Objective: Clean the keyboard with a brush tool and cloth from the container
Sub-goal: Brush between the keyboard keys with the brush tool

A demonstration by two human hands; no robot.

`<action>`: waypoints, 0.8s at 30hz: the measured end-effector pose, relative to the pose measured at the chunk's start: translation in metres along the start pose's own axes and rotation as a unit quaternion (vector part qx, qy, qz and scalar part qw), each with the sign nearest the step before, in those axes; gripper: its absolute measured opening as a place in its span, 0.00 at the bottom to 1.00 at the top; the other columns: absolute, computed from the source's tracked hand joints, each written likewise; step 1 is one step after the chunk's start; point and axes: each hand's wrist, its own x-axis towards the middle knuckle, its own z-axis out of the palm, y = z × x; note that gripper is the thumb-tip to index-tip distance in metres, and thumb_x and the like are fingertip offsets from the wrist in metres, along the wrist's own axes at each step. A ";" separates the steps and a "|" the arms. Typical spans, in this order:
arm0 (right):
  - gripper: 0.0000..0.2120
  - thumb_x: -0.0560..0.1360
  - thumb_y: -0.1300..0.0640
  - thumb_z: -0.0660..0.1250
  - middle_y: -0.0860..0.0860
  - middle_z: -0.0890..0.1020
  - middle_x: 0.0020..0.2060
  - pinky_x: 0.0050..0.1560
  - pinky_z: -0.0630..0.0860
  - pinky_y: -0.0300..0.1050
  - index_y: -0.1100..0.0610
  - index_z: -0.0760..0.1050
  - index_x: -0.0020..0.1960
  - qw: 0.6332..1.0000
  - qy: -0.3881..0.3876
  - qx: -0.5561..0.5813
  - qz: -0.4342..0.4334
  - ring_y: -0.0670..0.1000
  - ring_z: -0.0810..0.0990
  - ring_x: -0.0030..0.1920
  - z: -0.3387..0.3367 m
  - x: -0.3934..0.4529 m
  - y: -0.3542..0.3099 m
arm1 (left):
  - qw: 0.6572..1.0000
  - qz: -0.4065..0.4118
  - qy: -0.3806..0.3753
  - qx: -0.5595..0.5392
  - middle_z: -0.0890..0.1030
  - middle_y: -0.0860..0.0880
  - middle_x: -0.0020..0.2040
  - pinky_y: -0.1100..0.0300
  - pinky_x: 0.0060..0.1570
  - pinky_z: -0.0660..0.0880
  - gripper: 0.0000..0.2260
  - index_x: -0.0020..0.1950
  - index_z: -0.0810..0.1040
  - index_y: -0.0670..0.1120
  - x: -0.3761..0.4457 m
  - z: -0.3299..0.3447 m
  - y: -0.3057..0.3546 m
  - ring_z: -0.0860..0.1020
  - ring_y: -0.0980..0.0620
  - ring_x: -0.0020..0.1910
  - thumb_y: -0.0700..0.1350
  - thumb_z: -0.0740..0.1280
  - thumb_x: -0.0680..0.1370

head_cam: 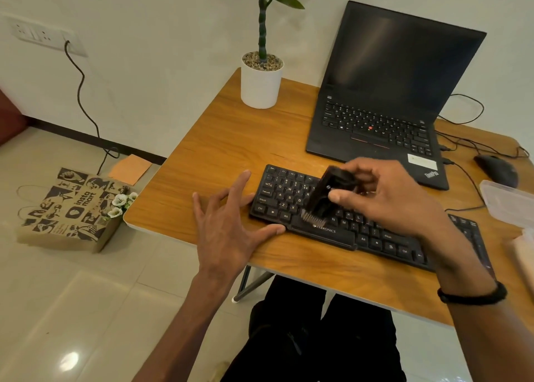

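Note:
A black keyboard (291,192) lies across the front of the wooden table (219,150). My right hand (387,196) grips a black brush tool (323,193) tilted down, its bristles touching the keys just above the space bar. My left hand (228,225) lies flat with fingers spread on the table, thumb and fingertips against the keyboard's left end. A clear plastic container (508,202) stands at the right edge of the table. Something pale lies below the container at the frame's right edge; I cannot tell whether it is the cloth.
An open black laptop (384,98) sits behind the keyboard, with a white potted plant (261,81) to its left and a black mouse (495,169) and cables to its right. On the floor at left stands a printed paper bag (72,208).

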 end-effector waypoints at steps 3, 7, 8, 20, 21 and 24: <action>0.15 0.75 0.53 0.76 0.43 0.83 0.51 0.57 0.81 0.50 0.49 0.77 0.59 0.989 0.122 -0.071 0.032 0.45 0.82 0.51 -0.002 0.017 0.010 | 1.000 -0.002 -0.003 -0.002 0.82 0.61 0.62 0.36 0.80 0.45 0.55 0.82 0.53 0.61 0.000 0.000 0.000 0.68 0.53 0.74 0.76 0.69 0.60; 0.19 0.74 0.54 0.77 0.48 0.83 0.53 0.57 0.79 0.45 0.50 0.77 0.62 0.978 0.168 -0.124 -0.001 0.51 0.82 0.55 0.005 0.024 0.017 | 1.000 0.000 0.000 -0.001 0.82 0.62 0.62 0.36 0.80 0.45 0.55 0.82 0.54 0.60 0.000 0.000 0.000 0.68 0.53 0.74 0.77 0.68 0.60; 0.18 0.73 0.54 0.77 0.45 0.82 0.51 0.55 0.80 0.45 0.49 0.77 0.61 0.981 0.155 -0.114 -0.013 0.49 0.82 0.53 0.007 0.022 0.017 | 1.000 0.000 0.000 -0.001 0.82 0.62 0.62 0.36 0.80 0.45 0.54 0.82 0.55 0.60 0.000 0.000 0.000 0.68 0.53 0.74 0.78 0.68 0.60; 0.14 0.71 0.44 0.77 0.51 0.86 0.46 0.49 0.83 0.62 0.49 0.82 0.53 0.997 -0.032 0.043 -0.050 0.53 0.85 0.46 -0.010 -0.007 0.016 | 1.000 -0.002 -0.003 0.004 0.82 0.62 0.63 0.35 0.79 0.47 0.54 0.82 0.55 0.60 0.000 0.000 0.001 0.67 0.52 0.74 0.76 0.70 0.61; 0.14 0.71 0.44 0.76 0.50 0.86 0.45 0.49 0.83 0.60 0.48 0.82 0.53 0.999 -0.014 0.022 -0.044 0.51 0.85 0.46 -0.009 -0.002 0.020 | 1.000 -0.003 -0.003 0.004 0.82 0.61 0.63 0.35 0.79 0.47 0.54 0.82 0.55 0.60 0.000 0.000 0.001 0.67 0.52 0.74 0.77 0.70 0.61; 0.16 0.73 0.44 0.75 0.46 0.85 0.47 0.52 0.83 0.52 0.48 0.81 0.57 0.996 0.070 -0.043 -0.031 0.44 0.84 0.48 -0.007 0.015 0.031 | 1.000 -0.005 -0.004 0.004 0.82 0.61 0.62 0.35 0.79 0.47 0.54 0.82 0.55 0.60 0.000 -0.001 0.001 0.68 0.51 0.74 0.77 0.70 0.61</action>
